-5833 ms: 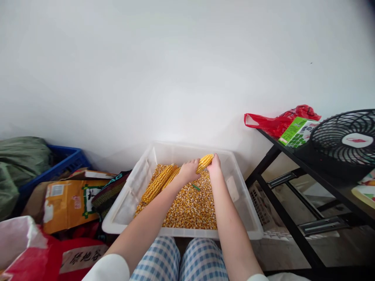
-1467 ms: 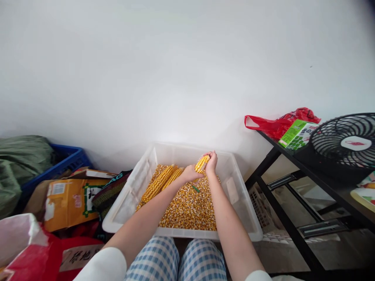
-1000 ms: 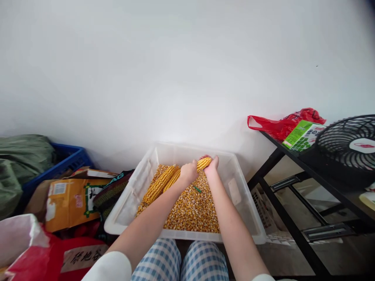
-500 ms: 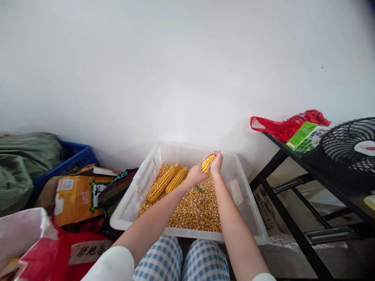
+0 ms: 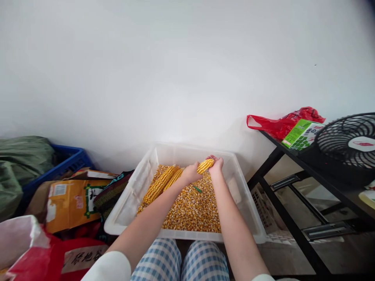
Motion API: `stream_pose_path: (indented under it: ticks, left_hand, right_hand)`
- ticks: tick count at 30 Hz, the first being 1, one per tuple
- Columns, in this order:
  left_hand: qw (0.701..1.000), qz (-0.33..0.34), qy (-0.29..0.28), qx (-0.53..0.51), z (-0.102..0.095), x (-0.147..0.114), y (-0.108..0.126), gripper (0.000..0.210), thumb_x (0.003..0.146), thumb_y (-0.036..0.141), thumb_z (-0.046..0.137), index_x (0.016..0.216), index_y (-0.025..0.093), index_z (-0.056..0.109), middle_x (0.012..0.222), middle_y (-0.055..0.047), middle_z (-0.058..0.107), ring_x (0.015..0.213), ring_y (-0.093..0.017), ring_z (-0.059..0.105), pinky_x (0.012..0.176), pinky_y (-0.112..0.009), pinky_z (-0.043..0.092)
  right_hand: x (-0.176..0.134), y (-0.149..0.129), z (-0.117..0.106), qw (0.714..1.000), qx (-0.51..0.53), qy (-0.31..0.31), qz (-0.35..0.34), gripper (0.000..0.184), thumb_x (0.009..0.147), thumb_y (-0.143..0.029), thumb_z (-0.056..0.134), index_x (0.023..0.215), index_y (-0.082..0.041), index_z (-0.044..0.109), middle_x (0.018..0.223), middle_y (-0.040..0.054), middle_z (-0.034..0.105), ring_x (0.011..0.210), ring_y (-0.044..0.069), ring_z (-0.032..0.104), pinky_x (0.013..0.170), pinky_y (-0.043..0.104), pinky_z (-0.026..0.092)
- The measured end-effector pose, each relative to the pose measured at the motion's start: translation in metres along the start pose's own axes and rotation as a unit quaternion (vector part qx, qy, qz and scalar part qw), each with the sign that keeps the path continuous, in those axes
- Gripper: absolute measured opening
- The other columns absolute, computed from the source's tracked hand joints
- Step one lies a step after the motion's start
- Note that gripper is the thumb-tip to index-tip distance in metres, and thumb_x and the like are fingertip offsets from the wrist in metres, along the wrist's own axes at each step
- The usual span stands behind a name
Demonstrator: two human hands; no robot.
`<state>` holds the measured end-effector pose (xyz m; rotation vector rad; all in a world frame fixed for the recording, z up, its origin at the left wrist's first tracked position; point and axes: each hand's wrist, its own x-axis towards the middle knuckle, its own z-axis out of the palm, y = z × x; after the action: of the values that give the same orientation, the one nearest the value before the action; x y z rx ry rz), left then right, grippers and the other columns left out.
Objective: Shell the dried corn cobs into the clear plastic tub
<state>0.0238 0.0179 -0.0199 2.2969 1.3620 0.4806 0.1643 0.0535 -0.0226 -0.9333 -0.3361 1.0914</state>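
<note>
A yellow corn cob (image 5: 204, 166) is held above the loose kernels, tilted with its right end higher. My left hand (image 5: 191, 172) is closed round its left end. Under and behind its right end, my right hand (image 5: 216, 164) grips it with curled fingers, partly hidden by the cob. Below lies a bed of loose corn kernels (image 5: 193, 214) in a translucent plastic bin (image 5: 238, 195). At the bin's left side, more corn cobs (image 5: 159, 184) rest on the kernels, partly covered by my left forearm. A small green strip (image 5: 197, 189) lies on the kernels below the held cob.
A black table (image 5: 328, 171) at the right carries a fan (image 5: 351, 140), a green-and-white box (image 5: 301, 134) and a red plastic bag (image 5: 278, 127). To the left are an orange package (image 5: 73, 203), a blue crate (image 5: 70, 160) and a red sack (image 5: 58, 253). A white wall stands behind the bin.
The cob has turned from steep to flatter, and its upper end is more exposed. My right hand's fingers have loosened somewhat round it. The view has shifted slightly.
</note>
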Motion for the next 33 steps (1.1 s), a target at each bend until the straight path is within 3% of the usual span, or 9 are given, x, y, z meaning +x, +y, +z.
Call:
stream_pose_path:
  ticks: [4,9,16,20,23,27,29,31,33]
  left_hand:
    - [0.987,-0.05,0.046,0.145,0.002,-0.002,0.001,0.031,0.072,0.024,0.052,0.102,0.017,0.045,0.089,-0.011,0.064,0.083,-0.023,0.062,0.071,-0.03,0.044]
    - [0.985,-0.007,0.058,0.164,0.003,-0.005,0.016,0.025,0.076,0.024,0.049,0.1,0.017,0.046,0.09,-0.011,0.064,0.085,-0.024,0.061,0.072,-0.032,0.044]
    - [0.992,-0.033,0.081,0.095,0.005,-0.002,0.023,0.031,0.071,0.032,0.053,0.099,0.017,0.048,0.08,-0.008,0.065,0.077,-0.025,0.063,0.067,-0.029,0.044]
    - [0.994,-0.006,0.091,-0.063,0.01,0.0,0.02,0.032,0.064,0.029,0.06,0.092,0.017,0.051,0.079,-0.005,0.064,0.073,-0.02,0.062,0.061,-0.025,0.044]
    - [0.972,0.007,0.038,-0.232,0.009,-0.001,0.019,0.03,0.063,0.023,0.059,0.092,0.015,0.051,0.074,-0.001,0.061,0.06,-0.013,0.057,0.053,-0.022,0.043]
    - [0.9,0.016,-0.134,-0.414,-0.002,-0.003,0.014,0.026,0.068,0.023,0.057,0.091,0.014,0.052,0.06,0.002,0.055,0.047,-0.009,0.049,0.043,-0.021,0.039]
    - [0.872,0.028,-0.181,-0.454,-0.008,-0.004,0.011,0.024,0.069,0.025,0.057,0.089,0.013,0.052,0.059,0.001,0.055,0.047,-0.01,0.049,0.042,-0.021,0.038]
    - [0.876,0.032,-0.182,-0.445,-0.011,-0.003,0.008,0.025,0.07,0.025,0.057,0.091,0.012,0.052,0.061,0.0,0.056,0.048,-0.011,0.05,0.043,-0.021,0.039]
    - [0.919,0.021,-0.144,-0.367,-0.011,-0.002,0.006,0.03,0.069,0.024,0.057,0.096,0.013,0.05,0.065,-0.001,0.058,0.052,-0.012,0.054,0.047,-0.023,0.042]
  right_hand:
    - [-0.01,0.01,0.012,0.997,0.036,0.035,0.063,0.038,0.083,-0.033,0.013,0.059,-0.019,0.04,0.049,0.0022,0.052,0.047,0.015,0.056,0.051,0.03,0.047]
    - [-0.019,0.006,0.014,0.997,0.053,0.06,0.019,0.031,0.08,-0.031,0.015,0.057,-0.02,0.033,0.045,-0.0014,0.046,0.04,0.013,0.05,0.048,0.028,0.045]
    - [-0.026,-0.008,0.021,0.992,0.003,0.057,-0.115,0.022,0.075,-0.029,0.025,0.058,-0.021,0.037,0.047,-0.002,0.048,0.044,0.014,0.053,0.046,0.026,0.044]
    - [-0.025,-0.011,0.018,0.98,-0.072,0.044,-0.183,0.024,0.074,-0.023,0.03,0.055,-0.019,0.043,0.047,-0.0025,0.049,0.046,0.012,0.051,0.045,0.022,0.04]
    - [-0.02,-0.013,0.014,0.977,-0.076,0.04,-0.196,0.024,0.074,-0.018,0.035,0.053,-0.018,0.044,0.046,-0.0043,0.047,0.046,0.009,0.046,0.044,0.018,0.035]
    - [-0.01,-0.011,0.01,0.984,-0.061,0.034,-0.165,0.034,0.082,-0.027,0.027,0.05,-0.019,0.036,0.043,-0.0055,0.04,0.04,0.008,0.041,0.043,0.018,0.034]
    - [-0.006,-0.009,0.008,0.987,-0.057,0.042,-0.145,0.038,0.084,-0.035,0.026,0.052,-0.019,0.037,0.043,-0.005,0.041,0.039,0.008,0.042,0.042,0.018,0.035]
    - [-0.003,-0.007,0.007,0.988,-0.059,0.051,-0.135,0.038,0.084,-0.04,0.031,0.054,-0.018,0.042,0.046,-0.0041,0.046,0.041,0.008,0.045,0.042,0.018,0.035]
    - [-0.003,-0.005,0.008,0.991,-0.057,0.03,-0.115,0.039,0.083,-0.044,0.033,0.057,-0.017,0.045,0.049,-0.0022,0.051,0.044,0.009,0.049,0.045,0.019,0.039]
